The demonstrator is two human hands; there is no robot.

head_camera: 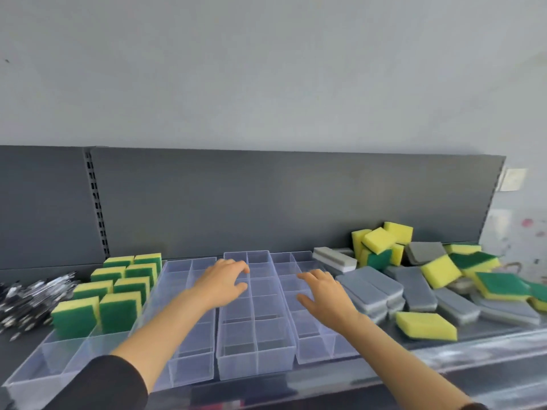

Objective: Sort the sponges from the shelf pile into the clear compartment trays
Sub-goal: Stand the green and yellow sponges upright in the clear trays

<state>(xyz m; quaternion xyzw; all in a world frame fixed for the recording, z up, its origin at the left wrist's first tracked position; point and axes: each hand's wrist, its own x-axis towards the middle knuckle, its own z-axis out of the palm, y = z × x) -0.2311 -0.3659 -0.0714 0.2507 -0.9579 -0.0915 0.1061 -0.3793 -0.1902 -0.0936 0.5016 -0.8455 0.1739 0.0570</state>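
The left grip is hovering over the far part of the middle tray, its fingers loosely curled and holding nothing; whether the fingertips are touching the tray wall cannot be told. The right grip is hanging over the right tray with its fingers spread and relaxed, also carrying nothing. A black sleeve is covering the left forearm near the camera, while the right forearm is showing bare.

Four clear compartment trays are sitting side by side on the shelf. The leftmost tray is holding green-and-yellow sponges standing on edge in two rows in its far compartments, with its near compartments showing nothing inside. The second tray, the middle tray and the right tray are showing no sponges.

The sponge pile is lying on the shelf to the right of the trays, yellow-and-green pieces mixing loosely with grey sponges, which are lying just beside the right tray. One yellow sponge is lying flat near the shelf's front edge.

A heap of pens is lying at the far left, and a dark back panel is rising behind everything.
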